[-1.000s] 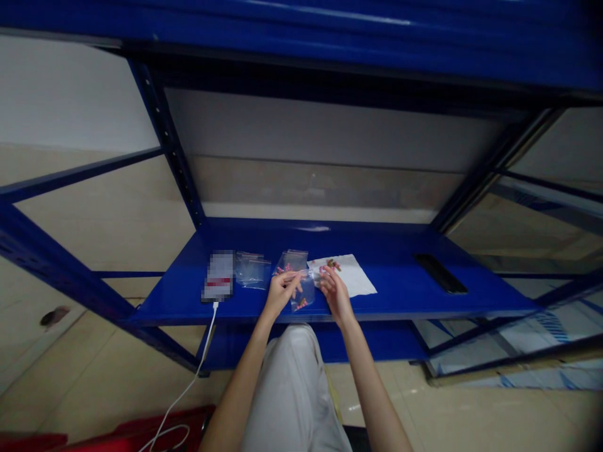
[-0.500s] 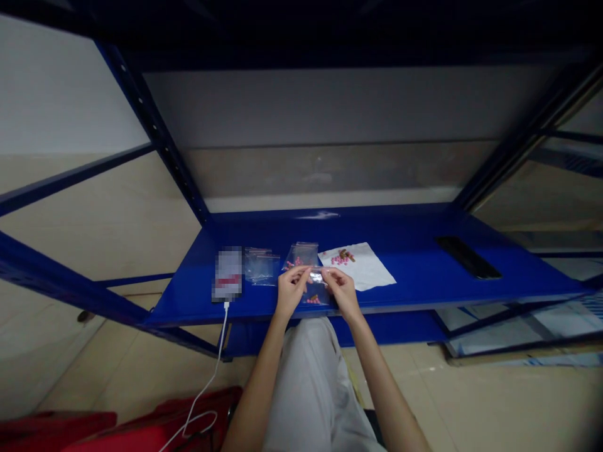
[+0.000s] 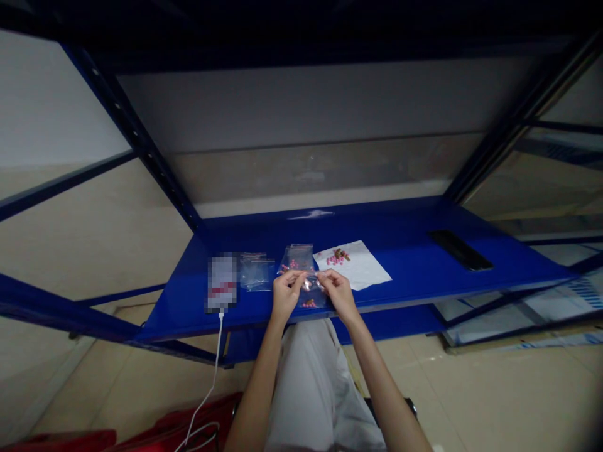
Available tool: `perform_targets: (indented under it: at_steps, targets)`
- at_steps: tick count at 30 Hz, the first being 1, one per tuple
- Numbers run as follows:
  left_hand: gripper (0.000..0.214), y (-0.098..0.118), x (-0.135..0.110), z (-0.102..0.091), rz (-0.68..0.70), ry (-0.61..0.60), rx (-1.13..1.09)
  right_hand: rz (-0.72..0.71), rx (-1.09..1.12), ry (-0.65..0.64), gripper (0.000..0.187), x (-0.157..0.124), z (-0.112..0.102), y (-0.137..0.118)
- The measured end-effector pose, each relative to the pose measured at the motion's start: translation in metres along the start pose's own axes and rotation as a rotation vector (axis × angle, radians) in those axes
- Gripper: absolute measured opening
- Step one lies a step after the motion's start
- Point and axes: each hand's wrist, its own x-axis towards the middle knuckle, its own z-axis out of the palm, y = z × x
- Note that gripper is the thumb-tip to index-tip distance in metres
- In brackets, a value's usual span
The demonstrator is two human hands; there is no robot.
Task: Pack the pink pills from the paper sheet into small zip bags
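Note:
Between both hands, near the front edge of the blue shelf, is a small clear zip bag (image 3: 311, 295) with pink and brown pills (image 3: 309, 303) at its bottom. My left hand (image 3: 286, 292) pinches the bag's top edge on the left. My right hand (image 3: 338, 290) pinches the same edge on the right, fingertips close to the other hand's. Just beyond them lie filled zip bags (image 3: 299, 253) holding more pink pills, partly hidden by my fingers. To the right, a white paper sheet (image 3: 367, 267) carries a loose heap of pink and brown pills (image 3: 338, 257).
Flat clear bags (image 3: 257, 274) lie to the left, beside a blurred phone-like device (image 3: 222, 282) with a white cable (image 3: 217, 351) hanging over the edge. A black phone (image 3: 460, 250) rests on the right of the blue shelf (image 3: 400, 232). Blue uprights (image 3: 155, 154) frame the sides.
The view has shifted and tilted slightly. Both hands keep their pinch on the bag's top edge, with little visible change in their position.

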Motion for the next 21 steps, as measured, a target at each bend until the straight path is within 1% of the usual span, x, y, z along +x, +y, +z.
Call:
perform_targets:
  at_steps: [6, 12, 21]
  targets:
    - [0.022, 0.0019, -0.0003, 0.0019, -0.022, -0.017, -0.010, -0.024, -0.031, 0.049, 0.026, -0.0013, 0.0030, -0.0053]
    - [0.024, 0.0006, -0.0014, 0.0032, -0.048, -0.044, -0.005, -0.080, -0.071, 0.054, 0.027, -0.0020, 0.0042, -0.0045]
    - [0.024, 0.0021, -0.0044, -0.0001, 0.037, -0.086, 0.032, -0.109, -0.126, 0.014, 0.023, -0.0031, 0.0026, -0.0070]
